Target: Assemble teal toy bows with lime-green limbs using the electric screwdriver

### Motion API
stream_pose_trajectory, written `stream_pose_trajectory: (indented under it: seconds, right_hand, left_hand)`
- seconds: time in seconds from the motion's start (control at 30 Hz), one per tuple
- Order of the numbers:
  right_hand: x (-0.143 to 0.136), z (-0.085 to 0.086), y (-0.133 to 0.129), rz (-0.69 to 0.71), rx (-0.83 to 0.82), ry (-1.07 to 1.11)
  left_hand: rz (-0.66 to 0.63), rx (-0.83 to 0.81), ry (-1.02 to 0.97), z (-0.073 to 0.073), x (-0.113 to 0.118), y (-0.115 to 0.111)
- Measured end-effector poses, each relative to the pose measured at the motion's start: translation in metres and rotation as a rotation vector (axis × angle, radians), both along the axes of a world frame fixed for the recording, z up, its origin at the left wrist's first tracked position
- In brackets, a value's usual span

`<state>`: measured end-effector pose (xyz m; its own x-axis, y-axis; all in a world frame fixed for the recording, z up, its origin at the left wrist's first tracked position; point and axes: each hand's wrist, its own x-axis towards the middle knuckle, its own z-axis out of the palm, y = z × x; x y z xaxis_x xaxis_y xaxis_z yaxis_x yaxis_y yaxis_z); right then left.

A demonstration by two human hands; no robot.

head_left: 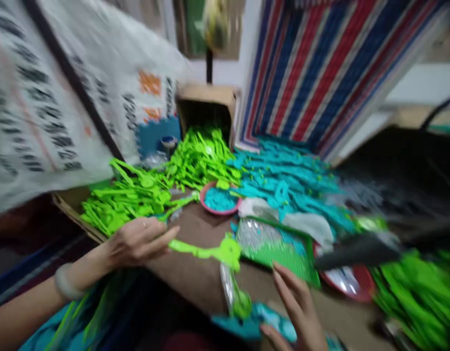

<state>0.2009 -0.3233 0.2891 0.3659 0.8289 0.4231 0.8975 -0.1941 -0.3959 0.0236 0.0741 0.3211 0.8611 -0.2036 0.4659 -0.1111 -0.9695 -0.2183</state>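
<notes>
My left hand (139, 241), wearing a pale bracelet (66, 282), pinches the thin end of a lime-green plastic piece (199, 249). Its broad, rounded end points right, over the table. Below that end lies another green piece (242, 304) beside a clear, shiny strip (227, 287). At the lower right, my right hand (300, 309) has its fingers apart and holds nothing. A blue-teal item (247, 326) lies just left of it. Behind the hand is a green tray (279, 261) with small silvery parts (257, 236). Motion blur hides fine detail.
Heaps of lime-green pieces (199, 158) and teal pieces (294, 170) cover the back. A pink bowl (225, 211) holds teal bits. A red bowl (365, 282) stands right, near a dark machine part (360, 248) and more green pieces (422, 297). A cardboard box (206, 92) stands behind.
</notes>
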Motion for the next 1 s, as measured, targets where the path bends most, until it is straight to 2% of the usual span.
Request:
stream_pose_trajectory:
  seconds: [0.07, 0.13, 0.2, 0.27, 0.33, 0.37, 0.47, 0.53, 0.63, 0.7, 0.87, 1.0]
  right_hand:
    - [-0.009, 0.025, -0.008, 0.262, -0.107, 0.032]
    - [-0.019, 0.044, -0.009, 0.491, -0.253, 0.11]
    - [-0.029, 0.056, -0.01, 0.602, -0.377, 0.225]
    - [-0.036, 0.059, -0.012, 0.612, -0.441, 0.3]
    - [-0.037, 0.054, -0.014, 0.556, -0.411, 0.272]
    - [-0.035, 0.049, -0.015, 0.503, -0.367, 0.232]
    - [-0.026, 0.022, -0.01, 0.26, -0.212, 0.11]
    - [-0.021, 0.002, -0.003, 0.141, -0.191, 0.072]
    - [-0.019, -0.02, 0.009, 0.107, -0.287, 0.073]
    - [-0.019, -0.028, 0.017, 0.109, -0.346, 0.087]
    - [-0.016, -0.031, 0.026, 0.164, -0.41, 0.081]
    - [-0.017, -0.026, 0.023, 0.21, -0.491, 0.043]
  left_hand:
    - [-0.313, 0.061, 0.059, -0.011, -0.012, -0.036]
    - [-0.486, 0.02, 0.114, -0.015, -0.01, -0.056]
    - [-0.599, -0.057, 0.106, -0.017, 0.005, -0.064]
    - [-0.646, -0.151, 0.063, -0.02, 0.027, -0.064]
    - [-0.598, -0.248, -0.002, -0.027, 0.049, -0.066]
    - [-0.516, -0.298, -0.06, -0.032, 0.059, -0.07]
    - [-0.099, -0.498, -0.283, -0.053, 0.068, -0.099]
    - [0.103, -0.669, -0.253, -0.069, 0.058, -0.129]
    - [0.096, -0.862, 0.154, -0.089, 0.031, -0.17]
    - [0.052, -0.899, 0.364, -0.099, 0.018, -0.187]
    - [-0.026, -1.012, 0.425, -0.118, 0.011, -0.199]
    - [-0.011, -1.158, 0.379, -0.127, 0.002, -0.212]
